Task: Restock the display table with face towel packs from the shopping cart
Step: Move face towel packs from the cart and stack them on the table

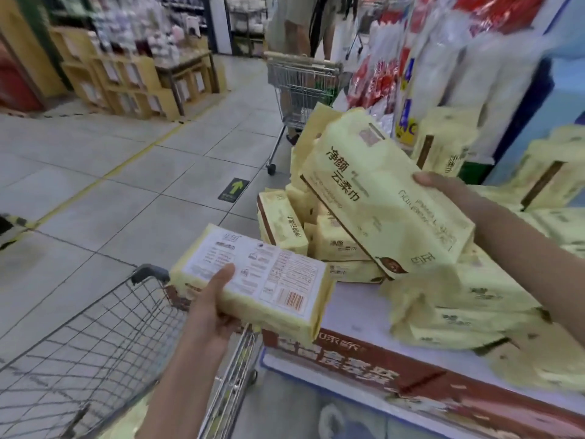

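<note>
Head view: we record the left hand [210,299] gripping one face towel pack [262,280], thumb laid across its upper face and the fingers curled beneath it, mostly hidden. This pack is held printed label and barcode upward, over the right rim of the shopping cart [95,327] and just beside the near left corner of the display table [354,308]. The right hand [452,198] holds a second pack [380,198], with the thumb pressed on the front face; the fingers lie behind the pack and we cannot see them. The second pack is tilted, its far end raised, and hangs above the table without touching the surface. Directly beneath and beyond it stands a stack of packs [342,245] on the table, some upright and some flat. To the right lies a loose heap of packs [459,299], blurred. A red banner [348,359] runs along the near edge of the table. On the grey tiled floor we note a green arrow marker [235,189], and further off a second cart [300,80] with a person [297,26] standing behind it. Wooden shelving [133,80] occupies the far left.
</note>
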The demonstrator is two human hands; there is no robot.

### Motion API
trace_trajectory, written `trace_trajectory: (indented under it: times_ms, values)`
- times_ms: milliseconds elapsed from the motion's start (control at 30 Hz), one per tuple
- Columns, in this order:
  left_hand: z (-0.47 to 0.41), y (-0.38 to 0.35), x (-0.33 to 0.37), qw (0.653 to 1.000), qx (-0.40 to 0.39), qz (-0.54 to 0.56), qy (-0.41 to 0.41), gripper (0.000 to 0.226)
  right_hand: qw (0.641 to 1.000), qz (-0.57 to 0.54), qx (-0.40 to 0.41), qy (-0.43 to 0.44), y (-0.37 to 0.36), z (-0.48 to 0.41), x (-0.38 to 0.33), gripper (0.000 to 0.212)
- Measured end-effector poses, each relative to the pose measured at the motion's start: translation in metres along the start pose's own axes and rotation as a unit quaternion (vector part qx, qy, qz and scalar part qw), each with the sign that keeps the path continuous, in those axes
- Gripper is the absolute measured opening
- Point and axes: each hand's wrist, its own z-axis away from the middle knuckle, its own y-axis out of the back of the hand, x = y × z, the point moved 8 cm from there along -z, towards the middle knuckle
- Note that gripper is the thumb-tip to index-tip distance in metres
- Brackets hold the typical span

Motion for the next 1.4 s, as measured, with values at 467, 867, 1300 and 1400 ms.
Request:
trace_trajectory:
  times_ms: [467, 867, 1300, 1400]
  values:
    - [-0.065, -0.093, -0.023, 0.997, 0.053, 0.054, -0.016, 0.048, 0.928, 0.287, -0.111, -0.211, 0.101, -0.131, -0.003, 0.081]
    - [-0.081, -0.102, -0.033, 0.997, 0.063, 0.039, 0.003, 0.044, 0.872, 0.445, -0.062, -0.193, 0.136, -0.162, 0.012, 0.036]
    - [-0.089, -0.09, -0.039, 0.996, 0.079, 0.036, 0.037, 0.039, 0.68, 0.732, 0.018, 0.039, 0.103, -0.152, 0.012, 0.112]
    - [-0.09, -0.087, -0.04, 0.995, 0.081, 0.031, 0.052, 0.041, 0.68, 0.732, -0.016, 0.029, 0.101, -0.151, 0.016, 0.113]
